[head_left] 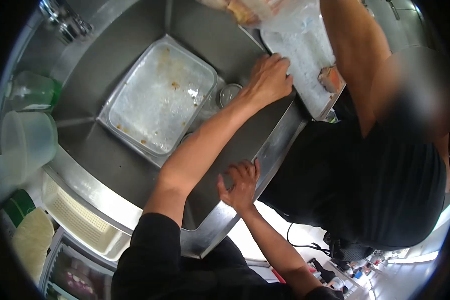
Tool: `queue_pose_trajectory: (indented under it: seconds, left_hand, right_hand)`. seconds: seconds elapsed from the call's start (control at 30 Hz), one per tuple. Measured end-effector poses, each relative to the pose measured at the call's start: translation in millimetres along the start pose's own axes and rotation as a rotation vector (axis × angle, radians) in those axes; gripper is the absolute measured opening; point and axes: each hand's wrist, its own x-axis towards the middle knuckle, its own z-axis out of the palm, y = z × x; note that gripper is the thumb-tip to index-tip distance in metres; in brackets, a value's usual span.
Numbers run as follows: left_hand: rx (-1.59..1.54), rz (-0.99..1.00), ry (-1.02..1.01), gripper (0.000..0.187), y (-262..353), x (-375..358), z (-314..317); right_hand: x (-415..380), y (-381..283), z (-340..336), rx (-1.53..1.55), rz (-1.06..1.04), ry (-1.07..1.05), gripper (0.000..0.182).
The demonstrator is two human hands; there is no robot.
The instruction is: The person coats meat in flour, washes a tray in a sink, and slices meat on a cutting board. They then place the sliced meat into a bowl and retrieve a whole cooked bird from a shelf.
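My left hand (271, 79) reaches across the steel sink (92, 65) to its far right side, close to a metal tray (305, 60). Its fingers are curled closed, and what they hold, if anything, is hidden. My right hand (241, 186) lies over the front rim of the sink (272, 150), with fingers apart and nothing in them. In the sink sits a translucent rectangular plastic container (150, 100) with brown scraps stuck to it. Beside it is a small round clear item (230, 94), partly covered by my left forearm.
Another person in a black shirt (355, 185) stands at right, an arm (355, 45) stretched over the tray. An orange-and-white piece (330, 79) lies on that tray. A plastic bag (290, 17), faucet (65, 22), green-ended bottle (32, 91), plastic tub (27, 140) and cream basket (80, 215) surround the sink.
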Motion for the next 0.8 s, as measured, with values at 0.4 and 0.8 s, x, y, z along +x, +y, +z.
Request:
queue_pose_trajectory:
  seconds: [0.4, 0.8]
  left_hand:
    - [0.156, 0.252, -0.317, 0.029, 16, 71, 100]
    - [0.231, 0.188, -0.541, 0.040, 62, 132, 192]
  right_hand:
    - [3, -1, -1, -0.043, 0.069, -0.097, 0.021]
    - [-3, -1, -14, 0.146, 0.123, -0.009, 0.039]
